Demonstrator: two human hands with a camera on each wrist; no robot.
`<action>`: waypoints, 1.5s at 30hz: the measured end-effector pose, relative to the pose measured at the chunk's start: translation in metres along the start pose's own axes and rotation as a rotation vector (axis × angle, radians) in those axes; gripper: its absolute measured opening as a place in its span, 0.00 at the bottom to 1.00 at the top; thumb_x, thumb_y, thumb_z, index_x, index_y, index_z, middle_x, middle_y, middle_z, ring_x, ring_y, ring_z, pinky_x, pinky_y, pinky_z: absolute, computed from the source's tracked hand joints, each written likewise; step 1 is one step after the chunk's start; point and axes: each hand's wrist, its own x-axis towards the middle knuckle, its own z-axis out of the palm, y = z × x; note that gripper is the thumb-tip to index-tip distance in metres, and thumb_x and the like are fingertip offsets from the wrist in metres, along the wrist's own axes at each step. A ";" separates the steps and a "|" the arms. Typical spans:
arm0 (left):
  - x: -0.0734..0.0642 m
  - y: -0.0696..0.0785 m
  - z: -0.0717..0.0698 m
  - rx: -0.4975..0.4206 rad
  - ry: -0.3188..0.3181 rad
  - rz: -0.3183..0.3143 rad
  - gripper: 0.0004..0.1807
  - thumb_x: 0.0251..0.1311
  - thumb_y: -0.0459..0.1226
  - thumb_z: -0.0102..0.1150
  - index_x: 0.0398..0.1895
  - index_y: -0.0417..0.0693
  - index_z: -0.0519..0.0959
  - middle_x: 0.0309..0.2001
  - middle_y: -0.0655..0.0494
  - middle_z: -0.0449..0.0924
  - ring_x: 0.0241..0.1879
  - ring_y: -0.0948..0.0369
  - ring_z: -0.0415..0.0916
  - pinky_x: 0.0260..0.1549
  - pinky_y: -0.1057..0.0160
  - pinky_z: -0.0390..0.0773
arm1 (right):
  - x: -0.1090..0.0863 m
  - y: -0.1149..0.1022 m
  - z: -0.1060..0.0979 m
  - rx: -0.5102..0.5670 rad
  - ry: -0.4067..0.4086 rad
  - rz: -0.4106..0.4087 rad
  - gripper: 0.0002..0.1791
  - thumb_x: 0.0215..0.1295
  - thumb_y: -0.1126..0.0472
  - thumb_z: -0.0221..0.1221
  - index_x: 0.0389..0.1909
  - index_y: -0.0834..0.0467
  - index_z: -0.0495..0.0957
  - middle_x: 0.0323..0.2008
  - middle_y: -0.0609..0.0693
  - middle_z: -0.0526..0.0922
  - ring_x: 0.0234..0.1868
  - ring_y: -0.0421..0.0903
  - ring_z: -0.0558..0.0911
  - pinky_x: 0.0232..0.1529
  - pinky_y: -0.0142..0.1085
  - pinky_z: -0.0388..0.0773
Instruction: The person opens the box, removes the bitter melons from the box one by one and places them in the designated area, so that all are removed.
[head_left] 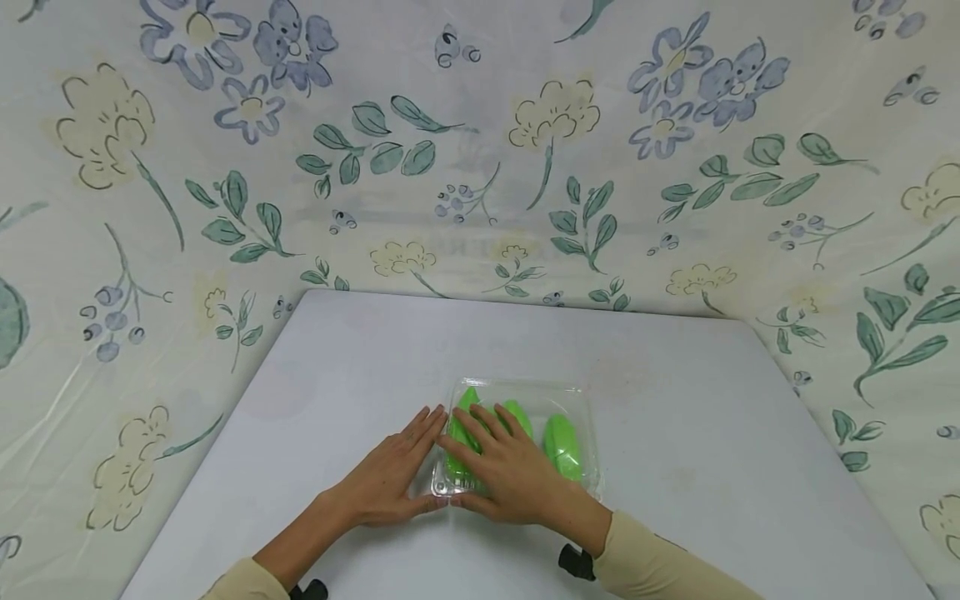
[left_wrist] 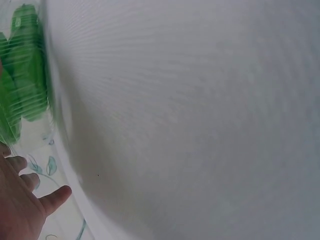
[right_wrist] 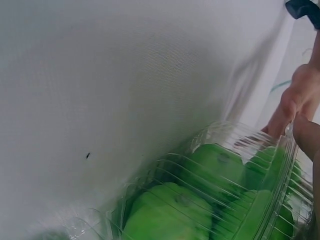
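Observation:
A clear ribbed plastic clamshell box (head_left: 592, 467) sits on the white table, holding several smooth bright green vegetable-shaped pieces (head_left: 562, 446); their exact kind is unclear. My right hand (head_left: 513, 467) rests across the lid's left part, fingers straight and spread, partly covering the green pieces. At the box's left side, my left hand (head_left: 390, 475) touches the edge with straight fingers, its thumb near the right thumb at the front left corner. In the right wrist view the ribbed box wall (right_wrist: 210, 137) shows green pieces behind it, with the left hand (right_wrist: 297, 97) beyond.
The white tabletop (head_left: 337, 358) spreads around the box. Behind and on both sides hangs a floral-patterned cloth (head_left: 465, 100). Black wrist-worn devices (head_left: 576, 562) show below the forearms, next to beige sleeves (head_left: 660, 558).

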 end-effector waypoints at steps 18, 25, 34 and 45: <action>0.001 0.000 -0.003 -0.032 -0.018 -0.004 0.56 0.61 0.70 0.46 0.79 0.44 0.43 0.78 0.51 0.42 0.76 0.52 0.40 0.60 0.42 0.66 | 0.001 0.001 0.000 -0.004 0.009 0.009 0.43 0.64 0.28 0.50 0.75 0.46 0.59 0.74 0.58 0.56 0.73 0.59 0.56 0.68 0.59 0.52; -0.001 -0.001 -0.002 -0.034 -0.023 -0.001 0.55 0.62 0.69 0.45 0.79 0.43 0.43 0.78 0.51 0.41 0.76 0.52 0.40 0.61 0.43 0.66 | 0.002 0.002 0.001 0.006 0.014 0.002 0.45 0.64 0.27 0.50 0.76 0.46 0.58 0.74 0.58 0.57 0.73 0.60 0.56 0.68 0.60 0.52; -0.001 0.000 -0.001 -0.044 -0.005 0.014 0.54 0.62 0.68 0.47 0.79 0.42 0.44 0.78 0.49 0.43 0.76 0.52 0.42 0.59 0.43 0.68 | 0.001 0.000 0.001 -0.026 0.024 0.001 0.45 0.64 0.28 0.50 0.76 0.47 0.58 0.74 0.57 0.58 0.73 0.60 0.57 0.67 0.60 0.54; -0.002 0.000 0.003 -0.097 0.012 0.016 0.54 0.62 0.66 0.50 0.79 0.44 0.42 0.77 0.46 0.49 0.74 0.50 0.47 0.57 0.42 0.70 | 0.000 -0.001 0.004 -0.033 0.037 -0.002 0.44 0.63 0.28 0.52 0.75 0.47 0.59 0.74 0.57 0.59 0.73 0.59 0.57 0.69 0.59 0.51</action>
